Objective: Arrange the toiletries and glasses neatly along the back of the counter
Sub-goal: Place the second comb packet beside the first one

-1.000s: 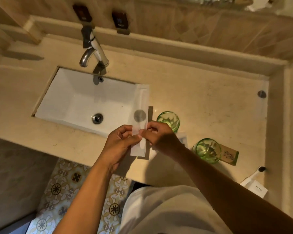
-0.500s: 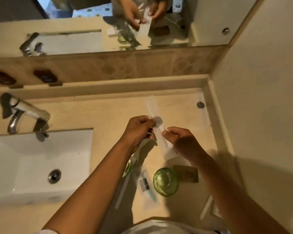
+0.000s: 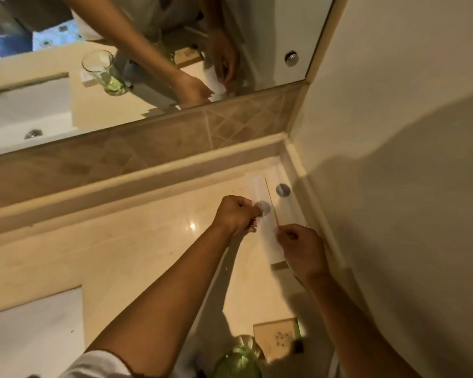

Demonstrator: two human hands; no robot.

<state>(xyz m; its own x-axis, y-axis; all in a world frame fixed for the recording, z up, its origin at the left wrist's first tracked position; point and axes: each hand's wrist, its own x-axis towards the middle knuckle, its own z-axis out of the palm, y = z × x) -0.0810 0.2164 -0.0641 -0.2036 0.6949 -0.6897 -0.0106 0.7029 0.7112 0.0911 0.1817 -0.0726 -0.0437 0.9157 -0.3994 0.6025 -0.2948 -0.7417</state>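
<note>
A long clear toiletry packet [image 3: 266, 227] with a grey round sticker lies lengthwise at the back right corner of the beige counter [image 3: 137, 249]. My left hand [image 3: 236, 215] pinches its left edge by the sticker. My right hand [image 3: 301, 249] pinches its near right edge. A green drinking glass [image 3: 239, 360] stands near the bottom edge, partly hidden behind my left arm. A small tan cardboard box [image 3: 277, 339] sits just right of the glass. I cannot tell whether the packet rests fully on the counter.
The white sink [image 3: 33, 334] lies at lower left. A raised ledge [image 3: 148, 170] and a mirror [image 3: 148, 50] run along the back; the mirror reflects a glass and my hands. The side wall [image 3: 393, 159] closes the right. A round metal stud [image 3: 283, 190] sits in the corner.
Both hands carried the packet from over the sink's right edge to the back right corner. My view swung right and up, so the faucet has left the frame.
</note>
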